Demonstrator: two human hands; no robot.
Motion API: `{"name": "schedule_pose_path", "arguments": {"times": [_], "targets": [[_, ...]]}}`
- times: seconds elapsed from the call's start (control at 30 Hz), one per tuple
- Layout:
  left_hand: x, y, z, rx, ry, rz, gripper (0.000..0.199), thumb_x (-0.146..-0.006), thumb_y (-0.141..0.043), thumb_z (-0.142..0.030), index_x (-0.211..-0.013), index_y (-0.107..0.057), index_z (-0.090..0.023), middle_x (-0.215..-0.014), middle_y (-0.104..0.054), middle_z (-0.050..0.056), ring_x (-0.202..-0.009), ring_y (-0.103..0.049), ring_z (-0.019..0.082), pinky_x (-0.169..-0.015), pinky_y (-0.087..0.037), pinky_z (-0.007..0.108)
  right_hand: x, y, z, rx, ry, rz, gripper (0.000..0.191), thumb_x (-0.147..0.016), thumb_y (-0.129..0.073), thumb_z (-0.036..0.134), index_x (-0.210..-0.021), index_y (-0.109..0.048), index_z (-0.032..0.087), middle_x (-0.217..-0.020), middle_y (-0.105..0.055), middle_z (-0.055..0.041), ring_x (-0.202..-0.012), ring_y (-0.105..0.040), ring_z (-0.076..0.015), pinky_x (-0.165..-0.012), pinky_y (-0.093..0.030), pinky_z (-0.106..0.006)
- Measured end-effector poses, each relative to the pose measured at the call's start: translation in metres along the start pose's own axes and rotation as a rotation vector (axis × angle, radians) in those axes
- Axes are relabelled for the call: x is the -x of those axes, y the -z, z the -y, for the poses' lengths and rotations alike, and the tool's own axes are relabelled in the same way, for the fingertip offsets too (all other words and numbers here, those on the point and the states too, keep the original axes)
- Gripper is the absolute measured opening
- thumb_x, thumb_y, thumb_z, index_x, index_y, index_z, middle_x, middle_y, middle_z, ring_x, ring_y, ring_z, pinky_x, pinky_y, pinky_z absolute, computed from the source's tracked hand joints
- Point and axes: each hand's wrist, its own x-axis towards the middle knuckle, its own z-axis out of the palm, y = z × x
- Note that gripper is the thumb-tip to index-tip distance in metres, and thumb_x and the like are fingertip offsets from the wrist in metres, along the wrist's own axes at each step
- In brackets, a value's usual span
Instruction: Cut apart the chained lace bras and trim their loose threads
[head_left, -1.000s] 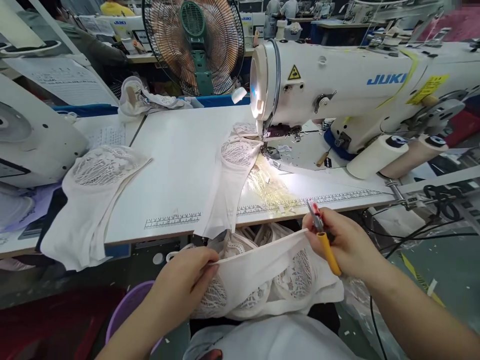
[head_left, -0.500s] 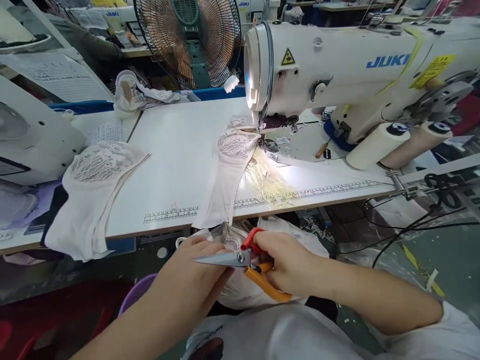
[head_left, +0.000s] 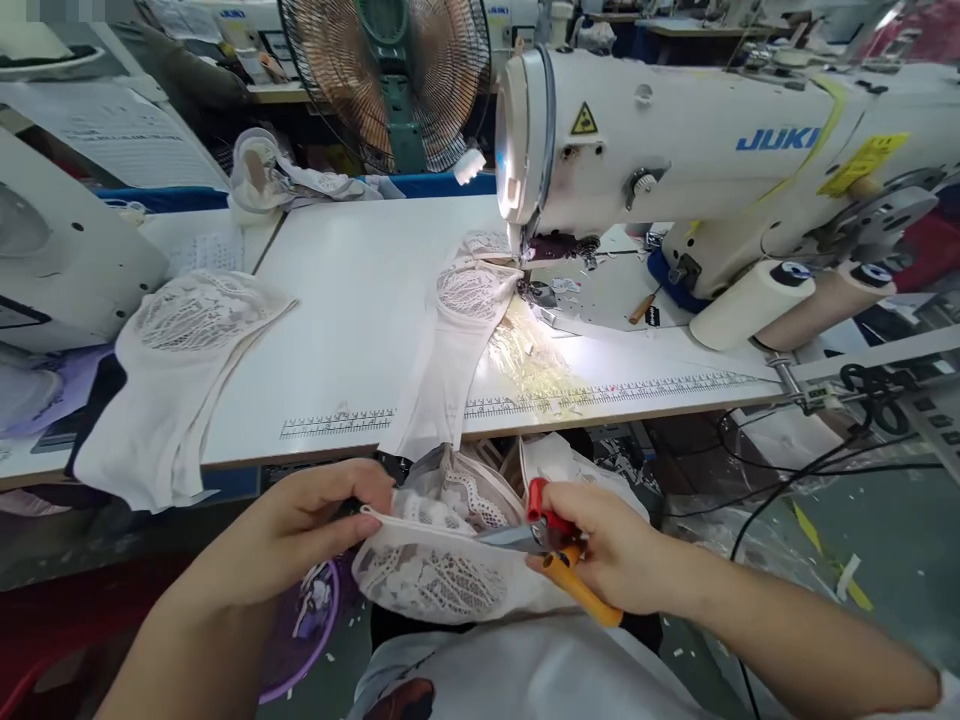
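The left hand (head_left: 304, 525) had just shifted outward, fingers pinching the bra's (head_left: 442, 580) edge taut, while the right hand's (head_left: 626, 550) curled fingers gripped scissors (head_left: 581, 590), blades seemingly closed.

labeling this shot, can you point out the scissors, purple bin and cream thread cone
Scissors (head_left: 585, 592), head view, on the orange handle.
Purple bin (head_left: 298, 664), head view, on the inner wall.
Cream thread cone (head_left: 750, 308), head view, on the wound thread.

Pretty pale bra (head_left: 450, 580), lace cup showing, spread a bit crumpled at bottom center. Scissors (head_left: 538, 534) with red and orange handles are tilted just right of center, blades pointed left along its top edge.
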Motion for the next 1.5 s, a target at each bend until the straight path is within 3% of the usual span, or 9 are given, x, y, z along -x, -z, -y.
{"name": "schedule_pose_path", "arguments": {"times": [0.13, 0.27, 0.5, 0.73, 0.87, 0.97, 1.07, 1.23, 1.5], "targets": [[-0.008, -0.02, -0.014, 0.152, -0.023, 0.005, 0.013, -0.082, -0.051, -0.024, -0.076, -0.06, -0.018, -0.087, -0.065, 0.005, -0.078, -0.06, 0.017, -0.071, -0.047, 0.026, 0.019, -0.008, -0.001, -0.127, -0.175, 0.099, 0.021, -0.068, -0.057, 0.023, -0.064, -0.037, 0.02, -0.061, -0.034, 0.0046, -0.054, -0.029, -0.0092, -0.045, -0.028, -0.02], [-0.017, -0.051, -0.027, 0.084, -0.008, -0.126, 0.01, -0.081, -0.049, -0.024, -0.08, -0.056, -0.017, -0.071, -0.059, 0.002, -0.065, -0.056, 0.014, -0.057, -0.047, 0.023, 0.034, -0.002, -0.004, -0.045, -0.198, 0.182, 0.021, -0.066, -0.061, 0.023, -0.064, -0.04, 0.019, -0.059, -0.034, 0.0047, -0.053, -0.03, -0.0095, -0.045, -0.027, -0.021], [-0.039, -0.097, -0.036, -0.18, -0.44, -0.354, 0.041, -0.086, -0.042, -0.014, -0.124, -0.03, -0.022, -0.074, -0.055, -0.003, -0.063, -0.055, 0.012, -0.059, -0.047, 0.023, 0.024, 0.026, 0.006, 0.026, 0.014, -0.229, 0.009, -0.076, -0.061, 0.023, -0.083, -0.057, 0.02, -0.074, -0.055, -0.0018, -0.062, -0.048, -0.0139, -0.058, -0.04, -0.028], [-0.049, -0.108, -0.039, -0.382, -0.554, -0.467, 0.044, -0.088, -0.039, -0.014, -0.129, -0.024, -0.022, -0.081, -0.062, 0.002, -0.069, -0.06, 0.016, -0.063, -0.049, 0.027, -0.005, 0.019, 0.008, -0.118, 0.172, -0.363, 0.01, -0.077, -0.063, 0.025, -0.082, -0.054, 0.022, -0.077, -0.056, -0.0004, -0.072, -0.053, -0.0155, -0.063, -0.045, -0.029], [-0.052, -0.105, -0.042, -0.166, -0.38, -0.361, 0.04, -0.084, -0.042, -0.015, -0.122, -0.032, -0.021, -0.075, -0.058, -0.001, -0.067, -0.058, 0.015, -0.061, -0.047, 0.025, -0.011, 0.017, 0.008, -0.106, 0.21, -0.376, 0.013, -0.076, -0.063, 0.023, -0.078, -0.051, 0.021, -0.074, -0.055, 0.0001, -0.067, -0.051, -0.0139, -0.061, -0.044, -0.028], [-0.054, -0.1, -0.046, 0.094, -0.138, -0.197, 0.019, -0.082, -0.047, -0.026, -0.099, -0.049, -0.018, -0.068, -0.051, -0.002, -0.061, -0.051, 0.014, -0.054, -0.041, 0.024, -0.011, 0.016, 0.008, -0.116, 0.289, -0.382, 0.015, -0.075, -0.063, 0.02, -0.076, -0.048, 0.021, -0.074, -0.055, 0.0005, -0.066, -0.051, -0.0136, -0.061, -0.043, -0.029], [-0.056, -0.096, -0.05, 0.254, 0.002, -0.032, 0.022, -0.08, -0.047, -0.037, -0.078, -0.055, -0.017, -0.063, -0.047, -0.002, -0.055, -0.041, 0.012, -0.048, -0.033, 0.023, -0.012, 0.013, 0.007, -0.105, 0.322, -0.403, 0.015, -0.077, -0.061, 0.019, -0.077, -0.046, 0.022, -0.076, -0.056, 0.0008, -0.066, -0.052, -0.0135, -0.062, -0.044, -0.029], [-0.058, -0.096, -0.048, 0.342, 0.055, -0.052, 0.029, -0.075, -0.048, -0.041, -0.058, -0.047, -0.018, -0.05, -0.033, -0.006, -0.046, -0.029, 0.009, -0.044, -0.022, 0.023, -0.016, 0.014, 0.007, -0.082, 0.269, -0.39, 0.019, -0.079, -0.06, 0.029, -0.074, -0.042, 0.022, -0.074, -0.053, 0.0005, -0.066, -0.051, -0.0137, -0.06, -0.044, -0.029], [-0.059, -0.087, -0.035, 0.471, 0.067, -0.026, 0.029, -0.075, -0.052, -0.04, -0.058, -0.046, -0.018, -0.053, -0.034, -0.006, -0.05, -0.03, 0.01, -0.048, -0.023, 0.024, -0.001, 0.038, 0.005, 0.25, 0.073, 0.116, 0.056, -0.074, -0.034, 0.076, -0.075, -0.039, 0.02, -0.069, -0.04, 0.0014, -0.059, -0.036, -0.0122, -0.052, -0.034, -0.026]]}}
